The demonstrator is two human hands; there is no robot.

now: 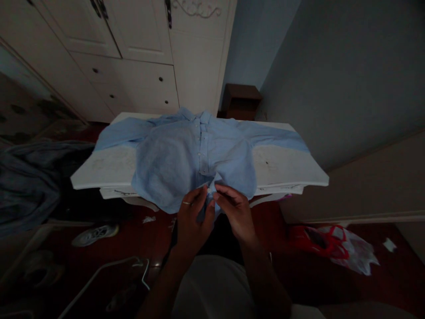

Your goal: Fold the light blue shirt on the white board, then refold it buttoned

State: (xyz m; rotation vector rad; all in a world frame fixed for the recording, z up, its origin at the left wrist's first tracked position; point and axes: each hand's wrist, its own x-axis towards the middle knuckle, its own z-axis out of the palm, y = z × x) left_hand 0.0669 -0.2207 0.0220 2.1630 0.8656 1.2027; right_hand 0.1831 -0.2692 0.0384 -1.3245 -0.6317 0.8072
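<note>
A light blue button-up shirt (186,155) lies front-up on a white board (285,168), sleeves spread to both sides and collar at the far edge. Its lower hem hangs over the near edge. My left hand (192,221), with a ring on one finger, and my right hand (234,212) meet at the bottom of the button placket. Both hands pinch the fabric there, fingers closed around the hem near a small white button.
A white wardrobe with drawers (139,57) stands behind the board, a dark wooden stand (241,99) beside it. Dark clothing (29,177) lies left. On the red floor are a shoe (94,234), a white hanger (109,270) and a red-and-white plastic bag (332,248).
</note>
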